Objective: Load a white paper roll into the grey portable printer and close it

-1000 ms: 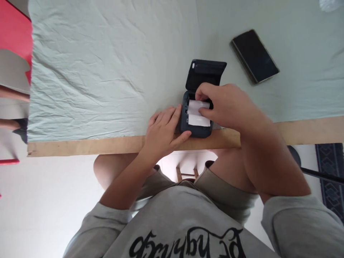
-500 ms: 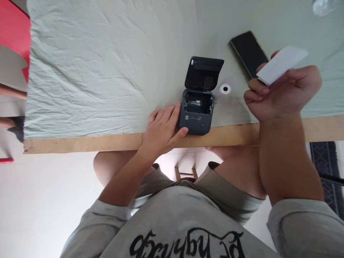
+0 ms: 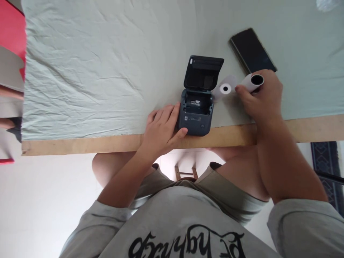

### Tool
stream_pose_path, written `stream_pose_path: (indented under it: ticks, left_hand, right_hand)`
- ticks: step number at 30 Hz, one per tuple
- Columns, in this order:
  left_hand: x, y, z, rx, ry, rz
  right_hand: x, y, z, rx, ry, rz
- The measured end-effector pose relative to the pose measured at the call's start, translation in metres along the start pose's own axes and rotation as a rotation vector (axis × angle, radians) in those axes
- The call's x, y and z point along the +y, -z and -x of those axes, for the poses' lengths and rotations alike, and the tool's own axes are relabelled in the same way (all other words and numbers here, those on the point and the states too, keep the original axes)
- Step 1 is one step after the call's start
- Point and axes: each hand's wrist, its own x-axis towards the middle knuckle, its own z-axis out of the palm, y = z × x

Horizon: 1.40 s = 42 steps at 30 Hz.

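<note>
A small dark blue label printer (image 3: 195, 123) lies near the table's front edge, its black lid (image 3: 203, 73) tipped back and its paper bay exposed. My left hand (image 3: 162, 127) rests flat along the printer's left side, fingers stretched out, thumb at its lower corner. In my right hand (image 3: 266, 96) is a white paper roll (image 3: 246, 84), its wide hollow core facing up. Between that hand and the printer stands a smaller white paper roll (image 3: 222, 91) with a narrow dark core and a loose paper end behind it.
Behind my right hand lies a black smartphone (image 3: 252, 50). A pale green cloth (image 3: 107, 64) covers the table up to its wooden front edge (image 3: 80, 144). Clear plastic (image 3: 326, 4) sits at the far right corner. Part of another person's leg (image 3: 6, 123) shows at the left.
My right hand has come down and left toward the smaller roll, turning the held roll so its hollow end shows. My left hand and the printer stay in place.
</note>
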Motion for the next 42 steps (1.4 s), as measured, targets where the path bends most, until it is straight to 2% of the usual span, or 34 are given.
stream_pose_path:
  ticks: [3, 8, 12, 13, 14, 16, 19, 24, 27, 31, 34, 37, 42]
  left_hand:
    - [0.000, 0.000, 0.000, -0.007, 0.006, -0.006]
    - [-0.001, 0.000, -0.001, -0.007, 0.017, -0.006]
    - [-0.001, 0.000, -0.001, -0.010, 0.003, 0.003]
    - [-0.001, 0.001, -0.001, -0.015, 0.000, 0.003]
    - [-0.001, 0.001, -0.001, -0.018, 0.000, 0.003]
    - [-0.001, 0.001, -0.001, -0.021, 0.006, -0.003]
    - [-0.001, 0.001, -0.001, -0.014, 0.020, -0.008]
    - [-0.001, 0.000, -0.001, -0.008, 0.017, -0.006]
    - [-0.001, 0.000, -0.001, -0.013, 0.011, -0.009]
    - [-0.001, 0.000, -0.001, -0.010, 0.006, -0.008]
    - [0.000, 0.001, -0.002, -0.003, 0.013, -0.008]
    - [0.000, 0.001, -0.002, -0.015, 0.025, -0.004]
    - [0.000, 0.001, -0.002, -0.001, 0.014, 0.006]
  right_hand:
    - [0.006, -0.005, -0.003, -0.008, 0.023, 0.017]
    - [0.008, -0.007, -0.003, -0.008, -0.037, -0.036]
    - [-0.012, 0.005, 0.011, 0.305, 0.155, -0.068]
    - [-0.019, 0.007, 0.016, 0.328, 0.206, -0.120]
    - [-0.025, 0.008, 0.021, 0.297, 0.226, -0.163]
    - [-0.035, 0.005, 0.029, 0.145, 0.239, -0.170]
    - [-0.039, -0.010, 0.031, -0.041, 0.239, -0.151]
    - [-0.033, -0.026, 0.024, -0.163, 0.196, -0.154]
    - [-0.031, -0.026, 0.025, -0.196, 0.213, -0.225]
    - [-0.027, -0.025, 0.027, -0.189, 0.329, -0.210]
    - [-0.024, -0.026, 0.027, -0.172, 0.284, -0.186]
    - [-0.026, -0.026, 0.028, -0.198, 0.220, -0.261]
    - [-0.025, -0.025, 0.027, -0.049, 0.261, -0.145]
